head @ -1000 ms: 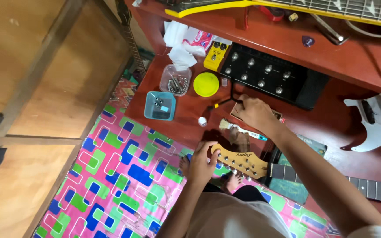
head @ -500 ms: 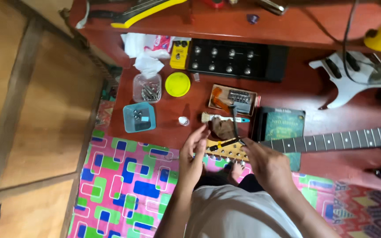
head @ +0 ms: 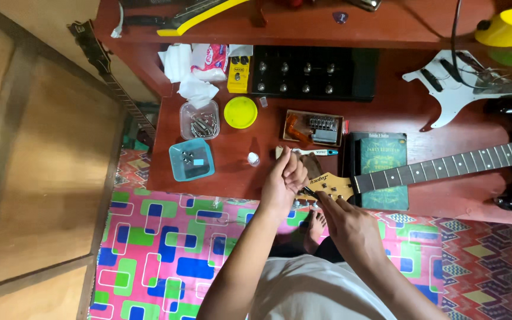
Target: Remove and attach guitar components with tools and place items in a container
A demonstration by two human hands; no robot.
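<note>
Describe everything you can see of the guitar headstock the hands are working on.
The headstock is pale, glossy wood with a dark script logo, lying flat at the front edge of the red-brown table. Small metal tuner posts run along it, and tuner buttons poke out below its lower edge. Its dark fretted neck runs right across a green book. The left hand covers its left end; the right hand touches its lower edge with its fingertips. Whether strings are fitted is too small to tell.
</note>
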